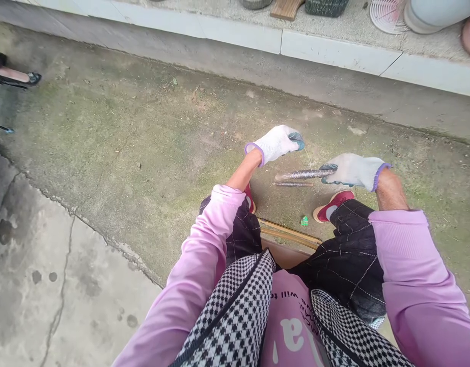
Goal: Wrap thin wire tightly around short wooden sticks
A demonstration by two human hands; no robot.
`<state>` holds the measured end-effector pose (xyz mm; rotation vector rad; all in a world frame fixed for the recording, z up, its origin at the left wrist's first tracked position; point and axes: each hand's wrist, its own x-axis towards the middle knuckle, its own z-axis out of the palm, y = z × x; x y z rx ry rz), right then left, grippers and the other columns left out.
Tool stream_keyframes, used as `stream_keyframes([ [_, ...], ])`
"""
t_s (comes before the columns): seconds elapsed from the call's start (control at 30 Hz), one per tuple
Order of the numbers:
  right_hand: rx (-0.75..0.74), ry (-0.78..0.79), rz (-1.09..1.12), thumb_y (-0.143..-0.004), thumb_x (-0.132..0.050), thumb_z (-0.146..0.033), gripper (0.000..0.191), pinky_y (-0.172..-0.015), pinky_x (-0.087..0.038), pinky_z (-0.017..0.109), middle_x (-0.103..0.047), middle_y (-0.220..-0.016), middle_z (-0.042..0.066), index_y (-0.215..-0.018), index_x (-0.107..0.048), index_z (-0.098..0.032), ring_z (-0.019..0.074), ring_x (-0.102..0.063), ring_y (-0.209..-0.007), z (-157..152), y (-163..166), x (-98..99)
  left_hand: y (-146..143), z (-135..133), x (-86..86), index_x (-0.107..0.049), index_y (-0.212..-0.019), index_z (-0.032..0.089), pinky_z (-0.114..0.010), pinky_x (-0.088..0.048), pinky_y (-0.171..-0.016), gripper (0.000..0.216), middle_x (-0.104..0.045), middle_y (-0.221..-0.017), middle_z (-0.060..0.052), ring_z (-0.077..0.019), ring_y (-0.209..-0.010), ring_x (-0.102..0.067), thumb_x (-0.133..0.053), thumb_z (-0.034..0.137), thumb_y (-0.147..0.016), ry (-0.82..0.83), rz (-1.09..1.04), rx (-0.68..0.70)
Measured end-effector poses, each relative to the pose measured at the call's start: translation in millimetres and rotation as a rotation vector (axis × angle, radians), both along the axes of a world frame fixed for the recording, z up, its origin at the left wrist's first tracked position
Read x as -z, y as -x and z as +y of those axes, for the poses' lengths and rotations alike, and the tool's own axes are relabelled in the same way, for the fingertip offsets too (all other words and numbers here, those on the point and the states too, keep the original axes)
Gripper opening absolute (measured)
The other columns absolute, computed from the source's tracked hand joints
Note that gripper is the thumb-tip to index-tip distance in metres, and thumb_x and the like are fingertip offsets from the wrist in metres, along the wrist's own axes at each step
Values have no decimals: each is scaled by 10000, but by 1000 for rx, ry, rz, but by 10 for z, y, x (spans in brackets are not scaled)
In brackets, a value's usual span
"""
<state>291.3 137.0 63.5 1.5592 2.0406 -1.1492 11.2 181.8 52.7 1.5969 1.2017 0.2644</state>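
Seated above mossy concrete, the gloved right hand (353, 169) grips a wire-wound rod (301, 175); the left hand (276, 142) pinches its fine strand (309, 159), likely best kept taut.

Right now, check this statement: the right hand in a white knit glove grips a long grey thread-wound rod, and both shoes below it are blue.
One thing is wrong: the shoes are dark red with pale soles, not blue, as the head view shows. The rest stands: the right hand in a white knit glove grips the long grey thread-wound rod.
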Motion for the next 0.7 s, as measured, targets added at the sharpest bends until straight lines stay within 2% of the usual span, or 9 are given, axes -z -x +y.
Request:
stream_keyframes([
  [0.1, 100, 198, 166, -841, -952, -506, 309, -624, -438, 347, -674, -698, -11, -985, -917, -235, 188, -583, -651, -77, -16, -58, -9, 5, 13, -805, -893, 184, -344, -460, -737, 110, -655, -798, 26, -136, -724, -517, -790, 138, -992, 23, -32, -37],
  [0.17, 214, 240, 308, -795, -988, -576, 422, -609, -433, 337, -670, -722, -18, -1042, -921, -241, 183, -570, -656, -110, -33, -138, -21, -12, 12, -808, -866, 187, -310, -475, -719, 146, -676, -778, 24, -134, -740, -524, -801, 108, -989, 29, -71, -40],
  [0.23, 356, 193, 406, -763, -1041, -622, 501, -596, -447, 333, -674, -744, -17, -1079, -915, -254, 188, -571, -661, -122, -39, -222, -46, -49, 8, -803, -792, 204, -254, -492, -662, 237, -670, -731, 17, -145, -745, -494, -764, 142, -1018, 30, -93, -23],
  [0.3, 513, 97, 480, -753, -1090, -589, 496, -596, -480, 333, -699, -781, -3, -1070, -896, -262, 194, -585, -681, -115, -22, -282, -86, -100, 3, -745, -648, 283, -227, -429, -549, 530, -591, -604, -23, -165, -749, -465, -662, 313, -1171, 45, -79, 2],
  [0.33, 592, 44, 516, -746, -1108, -542, 469, -594, -494, 330, -713, -800, 8, -1039, -878, -258, 194, -589, -692, -107, -5, -298, -112, -125, 0, -613, -592, 376, -248, -393, -516, 638, -544, -547, -42, -168, -755, -467, -625, 392, -1230, 60, -68, 12],
  [0.37, 666, -2, 550, -734, -1117, -482, 441, -587, -502, 325, -722, -811, 18, -1005, -858, -251, 192, -589, -700, -97, 14, -303, -139, -149, -3, -702, -617, 337, -284, -387, -519, 659, -524, -518, -49, -164, -769, -480, -626, 423, -1265, 79, -66, 23],
  [0.43, 788, -55, 596, -707, -1106, -361, 400, -557, -495, 307, -721, -811, 26, -964, -826, -236, 181, -572, -700, -73, 55, -290, -189, -183, -9, -749, -715, 283, -363, -415, -608, 538, -592, -547, -26, -147, -809, -504, -736, 280, -1254, 115, -69, 48],
  [0.5, 860, -75, 592, -695, -1077, -283, 381, -527, -467, 286, -711, -794, 20, -966, -816, -226, 163, -541, -682, -51, 88, -260, -220, -196, -15, -805, -893, 211, -377, -435, -713, 276, -699, -684, 15, -145, -828, -495, -799, 87, -1139, 142, -82, 66],
  [0.7, 792, -175, 354, -892, -962, -291, 202, -589, -497, 307, -675, -755, -1, -1028, -825, -234, 183, -573, -695, 3, 113, -225, -215, -179, -25, -777, -921, 206, -394, -446, -854, 225, -696, -794, 22, -165, -873, -496, -763, 90, -1113, 108, -84, 86],
])
